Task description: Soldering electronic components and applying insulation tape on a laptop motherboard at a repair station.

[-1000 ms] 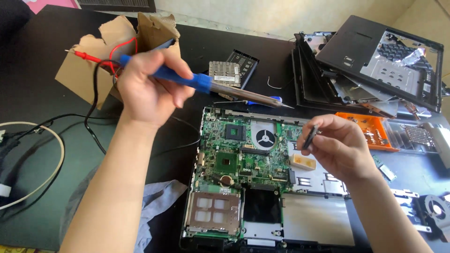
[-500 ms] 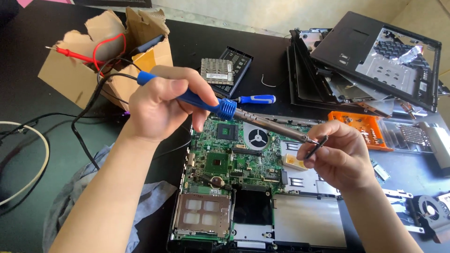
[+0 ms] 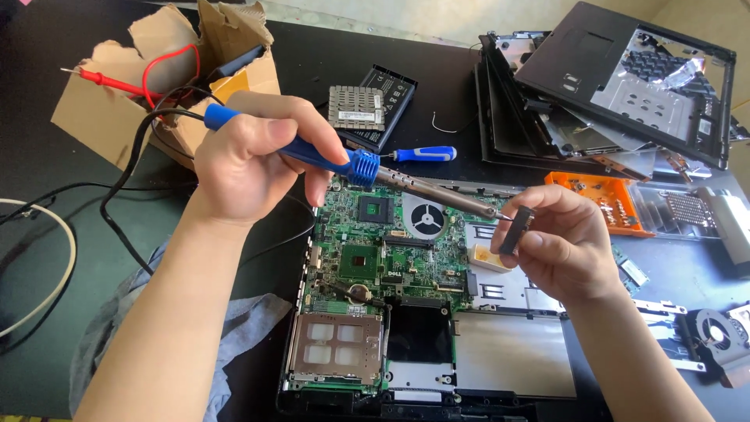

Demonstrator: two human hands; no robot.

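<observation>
My left hand (image 3: 250,160) grips a blue-handled soldering iron (image 3: 367,166) whose metal shaft slants right and down. Its tip meets a small dark part (image 3: 516,230) pinched between the fingers of my right hand (image 3: 564,246). Both hands hover above an opened laptop base with a green circuit board (image 3: 375,254), a round fan (image 3: 426,218) and a metal card slot (image 3: 335,348). The iron's black cord (image 3: 125,191) runs off to the left.
A torn cardboard box (image 3: 109,94) with red probe leads stands back left. A black battery pack (image 3: 387,98), a finned metal block (image 3: 355,107) and a blue screwdriver (image 3: 422,154) lie behind the board. Stacked laptop shells (image 3: 617,86), an orange tray (image 3: 605,199), a loose fan (image 3: 715,332) sit right; a grey cloth (image 3: 242,328) left.
The soldering iron has swung down and right until its tip reaches the small part. My right hand has lifted that part slightly toward the tip.
</observation>
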